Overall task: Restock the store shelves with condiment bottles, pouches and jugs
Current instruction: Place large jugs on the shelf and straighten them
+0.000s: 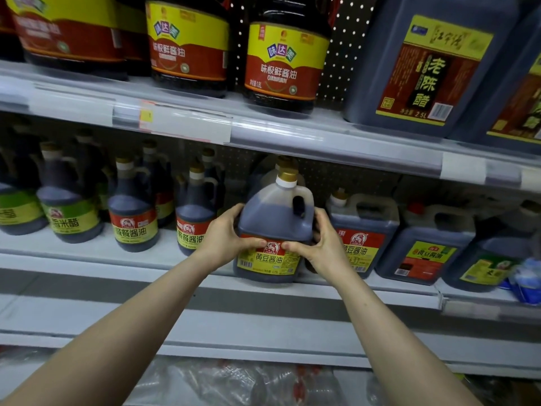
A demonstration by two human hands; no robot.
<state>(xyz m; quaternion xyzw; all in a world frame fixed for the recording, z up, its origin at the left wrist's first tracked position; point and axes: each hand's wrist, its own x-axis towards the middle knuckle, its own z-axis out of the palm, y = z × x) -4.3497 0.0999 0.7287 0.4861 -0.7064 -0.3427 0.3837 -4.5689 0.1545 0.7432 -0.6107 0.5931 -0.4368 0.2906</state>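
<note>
A dark soy sauce jug [273, 218] with a gold cap, a side handle and a red and yellow label stands at the front edge of the middle shelf [123, 253]. My left hand [225, 238] grips its left side, thumb across the label. My right hand [317, 244] grips its right side below the handle, thumb on the label too. Both thumbs nearly meet at the label's top. Another jug stands hidden behind it, only its cap showing.
Smaller dark bottles [133, 212] line the middle shelf to the left. Square jugs [363, 230] stand close on the right. The upper shelf [292, 133] holds large soy sauce bottles [284, 60] and a vinegar jug [424, 68]. Clear plastic-wrapped goods [234, 382] lie below.
</note>
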